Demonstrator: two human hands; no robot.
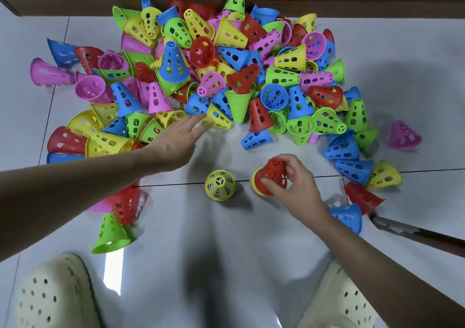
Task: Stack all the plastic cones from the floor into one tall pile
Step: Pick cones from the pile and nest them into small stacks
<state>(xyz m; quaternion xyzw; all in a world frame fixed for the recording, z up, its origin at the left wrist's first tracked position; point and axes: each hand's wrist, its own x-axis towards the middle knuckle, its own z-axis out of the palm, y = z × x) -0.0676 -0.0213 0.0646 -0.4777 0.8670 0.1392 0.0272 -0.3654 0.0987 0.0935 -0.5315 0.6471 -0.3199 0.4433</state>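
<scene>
Right-hand fingers [273, 185] pinch a red cone [274, 176] capping a short stack [256, 184]; the left hand [176, 139] is spread flat, fingertips touching a yellow cone [219, 119] at the heap's edge. Just left of the stack sits an upright yellow cone [220, 184]. Beyond that, the huge loose heap [226, 63], so I'd say barely started.

Bare floor [226, 227] open between the shoes. Cone heap [201, 63] blocks far side; lone yellow cone [220, 184] sits mid-gap.
</scene>
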